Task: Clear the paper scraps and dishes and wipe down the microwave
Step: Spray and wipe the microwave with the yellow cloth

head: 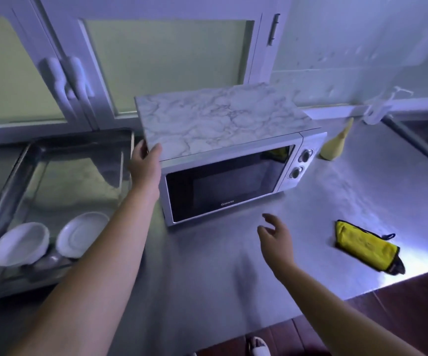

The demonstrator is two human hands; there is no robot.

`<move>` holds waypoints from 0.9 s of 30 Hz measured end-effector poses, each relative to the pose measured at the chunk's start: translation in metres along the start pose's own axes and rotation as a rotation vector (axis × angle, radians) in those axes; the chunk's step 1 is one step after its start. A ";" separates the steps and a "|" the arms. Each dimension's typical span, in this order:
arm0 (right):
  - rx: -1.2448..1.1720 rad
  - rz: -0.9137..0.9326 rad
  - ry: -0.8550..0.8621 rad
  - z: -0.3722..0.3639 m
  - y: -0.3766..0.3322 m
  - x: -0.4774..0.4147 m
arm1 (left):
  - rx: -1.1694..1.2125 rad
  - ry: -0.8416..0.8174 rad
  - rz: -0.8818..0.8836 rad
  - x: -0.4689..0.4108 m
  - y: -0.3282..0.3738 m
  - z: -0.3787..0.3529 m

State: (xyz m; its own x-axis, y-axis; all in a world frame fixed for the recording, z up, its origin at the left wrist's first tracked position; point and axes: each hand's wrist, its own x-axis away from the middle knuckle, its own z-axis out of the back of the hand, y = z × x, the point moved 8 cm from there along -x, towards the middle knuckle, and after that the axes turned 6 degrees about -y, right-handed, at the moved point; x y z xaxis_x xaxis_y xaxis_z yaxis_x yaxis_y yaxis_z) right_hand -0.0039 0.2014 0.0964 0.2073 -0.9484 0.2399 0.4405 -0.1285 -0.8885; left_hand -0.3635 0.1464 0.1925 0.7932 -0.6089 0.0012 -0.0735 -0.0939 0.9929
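Head view: nearest to us, both bare forearms reach out over the steel worktop (pixel 207 273). Our right hand (pixel 276 233) hovers above the bare metal in front of the microwave, its fingers (pixel 268 217) spread loosely and curled a little, holding nothing. To the right of it a folded yellow cloth (pixel 364 246) with a dark edge lies flat on the worktop, well apart from the hand. On the left, two white dishes (pixel 20 244) lean side by side at the near end of the steel sink (pixel 2 191). Further out, our left hand (pixel 145 161) rests on the near left corner of the marble-patterned board (pixel 215 119) that lies on top of the microwave (pixel 223 181), thumb on top and fingers at the side edge; how firmly it grips we cannot tell. The microwave stands on the worktop with its door shut and two knobs at the right. Beyond it, just beside its right end, a pale yellow bottle (pixel 336 142) stands near the wall, and cabinet doors (pixel 156 62) rise behind
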 end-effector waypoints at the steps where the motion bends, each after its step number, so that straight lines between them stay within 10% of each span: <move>1: 0.008 -0.024 -0.004 -0.001 0.012 0.011 | 0.035 -0.009 -0.003 0.002 -0.001 0.000; 8: 0.109 0.276 -0.084 -0.026 -0.077 0.028 | 0.006 -0.350 0.121 0.024 -0.015 0.021; 13: 0.412 0.599 -0.164 -0.051 -0.155 0.021 | -0.117 -0.262 0.269 0.067 -0.047 0.061; 17: 1.026 0.643 -0.281 -0.075 -0.175 -0.016 | -0.141 -0.337 0.206 0.089 -0.050 0.047; 27: 1.162 0.564 -0.212 -0.046 -0.189 -0.111 | -0.176 -0.242 0.133 0.060 -0.023 -0.012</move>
State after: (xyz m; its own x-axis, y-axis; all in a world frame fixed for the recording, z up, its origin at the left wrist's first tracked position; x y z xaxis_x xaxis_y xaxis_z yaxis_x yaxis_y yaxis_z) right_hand -0.1503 0.3177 0.2195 0.6951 -0.7121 0.0993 0.7184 0.6932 -0.0577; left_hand -0.3068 0.1217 0.1707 0.6153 -0.7783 0.1250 -0.0444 0.1241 0.9913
